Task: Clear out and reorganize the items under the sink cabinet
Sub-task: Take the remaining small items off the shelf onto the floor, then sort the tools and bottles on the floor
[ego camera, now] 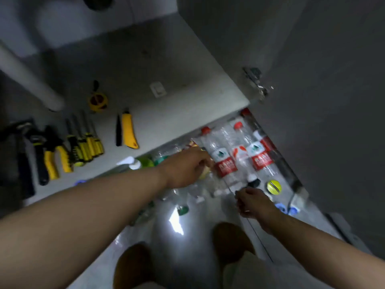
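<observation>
The hand tools sit in a neat row on the cabinet floor (pixel 177 90), probably sorted by kind: pliers (pixel 54 157), screwdrivers (pixel 87 142), a yellow utility knife (pixel 129 132) and a tape measure (pixel 98 101) behind them, beside the drain pipe (pixel 27 78). The clear water bottles (pixel 227 157) lie side by side on the tiled floor (pixel 198 236) just in front of the cabinet edge, next to the open door (pixel 312 122), likely pulled out for regrouping. The left hand (pixel 187 165) reaches into them, its fingers curled down over a blurred pale yellowish thing; whether they grip it I cannot tell. The right hand (pixel 254 203) hovers near the bottles' lower ends, fingers curled inward, their contents hidden.
</observation>
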{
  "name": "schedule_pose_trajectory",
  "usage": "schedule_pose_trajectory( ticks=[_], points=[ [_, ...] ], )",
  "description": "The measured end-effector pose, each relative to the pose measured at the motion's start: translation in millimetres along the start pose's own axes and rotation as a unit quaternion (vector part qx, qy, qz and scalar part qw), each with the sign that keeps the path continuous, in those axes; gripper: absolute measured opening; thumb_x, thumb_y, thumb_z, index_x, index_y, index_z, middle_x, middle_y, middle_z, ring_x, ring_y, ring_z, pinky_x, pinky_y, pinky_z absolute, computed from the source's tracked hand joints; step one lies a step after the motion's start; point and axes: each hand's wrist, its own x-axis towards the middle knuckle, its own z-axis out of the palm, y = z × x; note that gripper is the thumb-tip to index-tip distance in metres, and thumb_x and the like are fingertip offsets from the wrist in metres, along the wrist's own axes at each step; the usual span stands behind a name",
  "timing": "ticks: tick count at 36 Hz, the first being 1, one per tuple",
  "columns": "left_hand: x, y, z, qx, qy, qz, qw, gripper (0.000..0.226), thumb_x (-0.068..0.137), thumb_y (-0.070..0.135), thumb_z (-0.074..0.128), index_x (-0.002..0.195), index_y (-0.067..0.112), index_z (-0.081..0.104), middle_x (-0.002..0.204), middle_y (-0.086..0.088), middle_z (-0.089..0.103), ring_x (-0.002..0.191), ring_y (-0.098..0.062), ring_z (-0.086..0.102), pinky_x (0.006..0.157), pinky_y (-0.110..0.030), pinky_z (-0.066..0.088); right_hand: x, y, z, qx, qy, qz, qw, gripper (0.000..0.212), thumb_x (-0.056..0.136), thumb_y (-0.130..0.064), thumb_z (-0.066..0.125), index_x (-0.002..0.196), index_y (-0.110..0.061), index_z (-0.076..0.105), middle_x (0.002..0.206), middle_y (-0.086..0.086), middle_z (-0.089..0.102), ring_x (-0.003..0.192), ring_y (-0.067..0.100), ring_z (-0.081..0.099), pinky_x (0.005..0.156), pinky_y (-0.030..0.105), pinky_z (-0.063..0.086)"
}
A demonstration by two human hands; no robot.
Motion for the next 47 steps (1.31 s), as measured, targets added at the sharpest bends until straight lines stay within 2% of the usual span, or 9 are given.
schedule_pose_trajectory(
  ticks=[5, 11, 16, 20, 25, 34, 37, 40, 47],
  points=[
    [-25.6, -29.2, -44.1, 0.025, 0.138, -0.067, 0.988, 0.019, 0.093, 0.017, 0.054, 0.107, 0.026, 0.065, 0.108, 0.002, 0.058, 0.102, -0.020, 0.059, 0.087, -0.035, 0.050, -19.6, -83.4, 34.0, -0.152, -0.131, -0.106, 0.974, 0.015, 0.098, -0.010, 0.054, 0.097, 0.002, 0.063, 0.076, 0.016, 0.061, 0.063, 0.023, 0.058, 0.054, 0.024, 0.046],
    [-54.9, -94.7, -90.4, 0.000, 0.306, -0.215, 0.928, 0.023, 0.089, 0.008, 0.054, 0.097, 0.024, 0.069, 0.107, 0.000, 0.065, 0.104, -0.023, 0.062, 0.085, -0.028, 0.047, -9.4, -164.4, 96.6, -0.374, -0.153, -0.290, 0.867, 0.010, 0.095, -0.014, 0.056, 0.091, -0.008, 0.062, 0.075, 0.002, 0.062, 0.064, 0.014, 0.058, 0.062, 0.026, 0.050],
    [-65.8, -158.2, -120.7, 0.052, 0.284, -0.309, 0.906, 0.045, 0.089, 0.012, 0.060, 0.134, 0.019, 0.059, 0.135, -0.020, 0.052, 0.122, -0.040, 0.053, 0.100, -0.042, 0.048, 19.0, -206.8, 162.1, -0.438, -0.129, -0.449, 0.769, 0.030, 0.089, -0.017, 0.066, 0.119, -0.017, 0.061, 0.088, -0.014, 0.054, 0.088, 0.012, 0.049, 0.075, 0.019, 0.036],
    [-59.4, -195.9, -142.3, 0.074, 0.223, -0.348, 0.908, 0.079, 0.091, 0.020, 0.064, 0.158, 0.030, 0.024, 0.159, -0.014, 0.022, 0.146, -0.038, 0.025, 0.117, -0.047, 0.033, 35.8, -217.7, 213.9, -0.500, -0.110, -0.467, 0.721, 0.053, 0.092, -0.030, 0.059, 0.143, -0.028, 0.046, 0.125, 0.010, 0.049, 0.107, 0.028, 0.051, 0.096, 0.035, 0.045],
    [-44.1, -224.9, -160.4, 0.070, 0.174, -0.346, 0.919, 0.086, 0.095, 0.012, 0.063, 0.161, 0.031, 0.011, 0.169, -0.009, 0.003, 0.156, -0.031, 0.005, 0.124, -0.046, 0.020, 38.7, -214.8, 245.4, -0.536, -0.059, -0.440, 0.718, 0.048, 0.092, -0.035, 0.056, 0.139, -0.034, 0.046, 0.127, 0.010, 0.039, 0.112, 0.036, 0.051, 0.096, 0.046, 0.046],
    [-32.4, -223.4, -152.5, 0.100, 0.213, -0.352, 0.906, 0.063, 0.092, 0.018, 0.067, 0.147, 0.027, 0.039, 0.143, -0.020, 0.033, 0.130, -0.044, 0.039, 0.107, -0.048, 0.043, 48.7, -207.1, 213.5, -0.556, -0.029, -0.437, 0.706, 0.072, 0.088, -0.026, 0.061, 0.150, -0.027, 0.024, 0.121, 0.016, 0.040, 0.109, 0.039, 0.051, 0.091, 0.046, 0.050],
    [-30.8, -217.3, -148.3, 0.101, 0.232, -0.358, 0.899, 0.058, 0.090, 0.025, 0.071, 0.141, 0.023, 0.045, 0.142, -0.024, 0.036, 0.127, -0.048, 0.042, 0.106, -0.048, 0.043, 46.6, -205.2, 176.5, -0.507, -0.061, -0.474, 0.718, 0.058, 0.084, -0.024, 0.065, 0.136, -0.019, 0.040, 0.107, 0.015, 0.045, 0.093, 0.036, 0.056, 0.082, 0.040, 0.050],
    [-31.3, -200.7, -146.3, 0.086, 0.291, -0.343, 0.889, 0.057, 0.083, 0.032, 0.076, 0.133, 0.023, 0.050, 0.135, -0.027, 0.041, 0.124, -0.049, 0.045, 0.102, -0.046, 0.044, 38.2, -197.7, 129.3, -0.447, -0.105, -0.480, 0.748, 0.035, 0.075, -0.016, 0.067, 0.102, -0.012, 0.046, 0.095, 0.011, 0.051, 0.081, 0.032, 0.054, 0.069, 0.041, 0.047],
    [-14.4, -117.9, -125.4, 0.072, 0.299, -0.141, 0.941, 0.053, 0.079, 0.033, 0.078, 0.126, 0.023, 0.057, 0.125, -0.014, 0.059, 0.121, -0.036, 0.050, 0.103, -0.037, 0.042, 3.4, -102.3, 11.3, -0.352, -0.050, -0.396, 0.846, 0.033, 0.079, -0.018, 0.071, 0.095, -0.027, 0.043, 0.082, -0.005, 0.059, 0.069, 0.013, 0.059, 0.056, 0.029, 0.046]
  ],
)
